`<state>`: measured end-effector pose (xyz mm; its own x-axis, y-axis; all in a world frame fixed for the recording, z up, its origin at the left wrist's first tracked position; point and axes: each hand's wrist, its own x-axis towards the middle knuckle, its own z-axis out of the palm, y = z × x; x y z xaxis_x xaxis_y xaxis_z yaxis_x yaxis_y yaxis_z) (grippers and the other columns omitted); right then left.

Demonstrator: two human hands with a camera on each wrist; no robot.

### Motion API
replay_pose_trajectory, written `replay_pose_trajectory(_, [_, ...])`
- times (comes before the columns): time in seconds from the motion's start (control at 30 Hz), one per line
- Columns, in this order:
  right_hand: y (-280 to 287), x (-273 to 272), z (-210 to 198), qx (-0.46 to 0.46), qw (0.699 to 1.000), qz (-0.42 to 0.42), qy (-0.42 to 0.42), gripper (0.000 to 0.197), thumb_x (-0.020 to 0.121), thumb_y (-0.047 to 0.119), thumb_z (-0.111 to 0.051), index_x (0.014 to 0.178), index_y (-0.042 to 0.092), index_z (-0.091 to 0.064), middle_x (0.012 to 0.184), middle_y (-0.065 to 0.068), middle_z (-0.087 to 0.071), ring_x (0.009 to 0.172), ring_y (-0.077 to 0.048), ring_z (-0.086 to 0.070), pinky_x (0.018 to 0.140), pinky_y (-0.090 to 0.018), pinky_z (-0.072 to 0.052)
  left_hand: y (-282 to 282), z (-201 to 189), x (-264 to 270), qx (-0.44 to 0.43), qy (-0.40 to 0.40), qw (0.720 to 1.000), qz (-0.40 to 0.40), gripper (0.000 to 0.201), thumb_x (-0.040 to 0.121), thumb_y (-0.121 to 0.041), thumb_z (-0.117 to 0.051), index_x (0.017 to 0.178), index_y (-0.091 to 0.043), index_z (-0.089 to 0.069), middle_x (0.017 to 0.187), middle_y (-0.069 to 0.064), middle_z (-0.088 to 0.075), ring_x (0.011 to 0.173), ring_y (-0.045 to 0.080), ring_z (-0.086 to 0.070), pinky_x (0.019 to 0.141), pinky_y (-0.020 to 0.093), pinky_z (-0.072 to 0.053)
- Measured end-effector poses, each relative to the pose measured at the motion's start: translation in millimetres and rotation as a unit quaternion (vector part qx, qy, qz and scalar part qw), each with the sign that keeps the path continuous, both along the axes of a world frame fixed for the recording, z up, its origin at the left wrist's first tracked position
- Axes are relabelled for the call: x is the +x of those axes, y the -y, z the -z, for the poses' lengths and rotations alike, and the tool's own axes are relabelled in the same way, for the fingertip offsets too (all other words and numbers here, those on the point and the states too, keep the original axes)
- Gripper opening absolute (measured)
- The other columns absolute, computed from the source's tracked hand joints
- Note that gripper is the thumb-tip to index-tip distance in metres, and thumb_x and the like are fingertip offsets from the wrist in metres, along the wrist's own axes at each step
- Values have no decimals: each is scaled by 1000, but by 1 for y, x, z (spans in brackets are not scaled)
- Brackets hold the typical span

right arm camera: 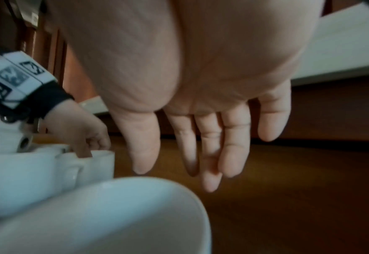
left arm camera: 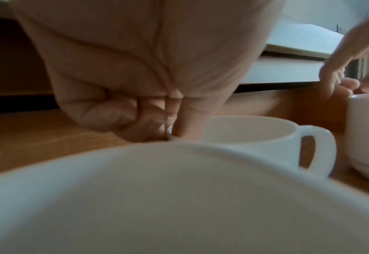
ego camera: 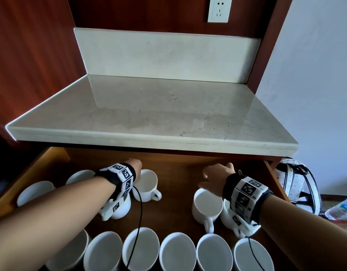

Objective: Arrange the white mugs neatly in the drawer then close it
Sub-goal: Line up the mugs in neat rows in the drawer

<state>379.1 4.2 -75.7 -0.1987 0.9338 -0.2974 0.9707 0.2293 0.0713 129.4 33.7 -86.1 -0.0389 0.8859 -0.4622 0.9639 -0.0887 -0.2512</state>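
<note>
Nearest the person, below both wrists, a front row (ego camera: pixel 176 251) of six white mugs stands rim to rim across the open drawer (ego camera: pixel 49 163), and that part looks settled. Behind it the job seems unfinished: two mugs (ego camera: pixel 35 192) sit off to the outside of the left forearm, one is half hidden under the left wrist, one is at the left fingertips, and a pair (ego camera: pixel 206 206) stands under the right wrist, with bare wood between the two hands. My guess is a second row is being built; the drawer stays fully out, so closing it is yet to come.

Left hand (ego camera: pixel 134 165) reaches forward over the back mug (ego camera: pixel 148 185). The left wrist view shows one straight finger dipped inside its rim against the wall, the others curled outside, so it pinches that rim; the handle points toward the right hand.

Right hand (ego camera: pixel 217 176) hovers palm down above and beyond the pair. Its fingers (right arm camera: pixel 209 146) hang straight and relaxed, close together, holding nothing, clear of the wood below.
</note>
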Motion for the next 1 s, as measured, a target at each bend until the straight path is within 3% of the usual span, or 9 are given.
replay_pose_trajectory(0.1, [4,-9,-14,23,995,3,-95,36,91,51,-49,101,21,-65,103,2,-68,106,-19,-59,99,-42,-34,2,-15,4,37,49,998,13,28,92,-4,-50,117,-1,-62,121,16,-62,106,28,-63,81,28,-50])
replay_pose_trajectory(0.2, [10,-27,-27,16,977,-7,-210,36,90,52,-52,98,20,-67,101,1,-70,96,-18,-65,84,-32,-51,8,-34,11,96,99,988,67,15,89,-5,-49,91,-11,-62,102,10,-67,91,27,-63,68,31,-46])
replay_pose_trajectory(0.27, [13,-42,-37,17,970,-32,-242,38,92,49,-52,105,15,-65,101,-2,-70,94,-20,-65,80,-32,-53,13,-48,21,131,124,977,113,13,90,-10,-50,85,-17,-59,92,7,-65,84,25,-62,65,31,-45])
replay_pose_trajectory(0.33, [14,-53,-47,35,976,-74,-202,37,95,42,-48,112,13,-62,109,-5,-68,101,-24,-63,82,-32,-50,18,-57,35,144,146,965,162,12,93,-14,-52,85,-20,-60,87,7,-64,81,26,-62,65,30,-44])
replay_pose_trajectory(0.47, [9,-65,-54,44,988,-87,-116,32,98,28,-43,117,13,-64,116,-10,-65,108,-27,-61,85,-34,-50,28,-60,43,129,182,950,219,18,94,-16,-53,104,-20,-66,93,6,-67,87,26,-64,67,30,-44])
replay_pose_trajectory(0.6, [6,-73,-33,5,995,-81,-63,33,94,31,-49,119,13,-63,118,-9,-66,109,-27,-63,88,-34,-53,34,-52,21,103,263,940,192,17,98,-28,-48,91,-18,-60,92,4,-65,88,26,-62,76,34,-50])
replay_pose_trajectory(0.7, [5,-76,-7,-45,994,-94,21,35,96,26,-47,120,6,-63,121,-11,-65,113,-27,-62,92,-36,-53,34,-57,-2,104,228,954,163,28,99,-37,-45,113,-17,-58,105,4,-64,94,24,-61,79,30,-47])
replay_pose_trajectory(0.87, [6,-81,10,-97,987,-72,104,28,94,14,-47,110,3,-66,115,-12,-68,106,-28,-65,82,-34,-54,29,-54,-47,69,153,978,124,31,97,-41,-45,102,-17,-64,96,0,-63,91,20,-58,74,28,-44])
replay_pose_trajectory(1.0, [4,-84,12,-112,984,-58,130,28,94,14,-46,114,6,-65,121,-10,-64,115,-26,-60,92,-37,-47,26,-45,-75,60,126,986,96,34,96,-43,-46,100,-17,-68,102,0,-69,98,20,-62,80,29,-47])
